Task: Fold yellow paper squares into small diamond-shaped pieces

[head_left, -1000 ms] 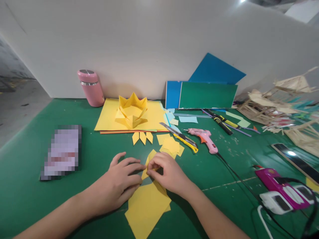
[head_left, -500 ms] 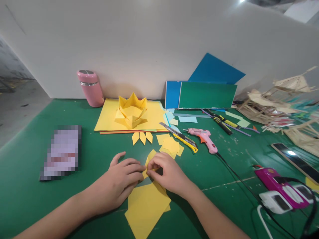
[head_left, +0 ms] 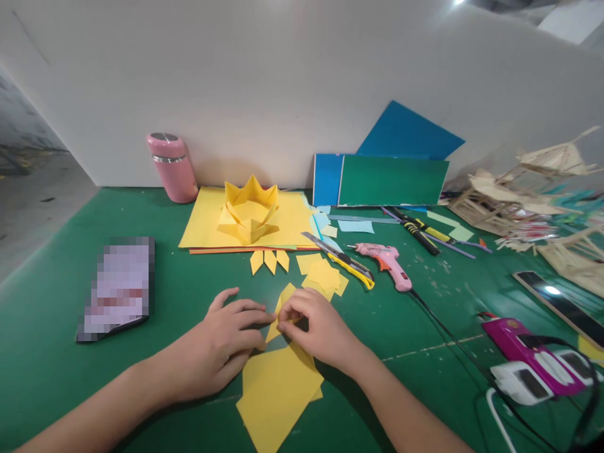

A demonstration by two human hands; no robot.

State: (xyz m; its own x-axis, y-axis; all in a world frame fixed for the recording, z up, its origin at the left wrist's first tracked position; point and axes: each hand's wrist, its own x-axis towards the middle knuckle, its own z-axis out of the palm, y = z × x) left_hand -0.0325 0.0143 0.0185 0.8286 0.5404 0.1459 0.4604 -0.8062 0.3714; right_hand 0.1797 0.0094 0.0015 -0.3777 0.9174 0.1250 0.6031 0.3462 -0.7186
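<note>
**Pinching a small yellow fold**

My right hand [head_left: 316, 327] pinches the small folded yellow paper piece [head_left: 285, 295] at its edge. My left hand [head_left: 226, 343] lies spread, fingertips pressing it to the green desk [head_left: 179, 283]. It looks thin, light and easily creased, so I judge the corners the best hold.

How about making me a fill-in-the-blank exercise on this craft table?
1. The left hand and right hand meet on a folded paper coloured ____.
2. The thermos bottle stands to the ____ of the paper crown.
3. The glue gun beside the utility knife is coloured ____.
Missing words: yellow, left, pink.
</note>
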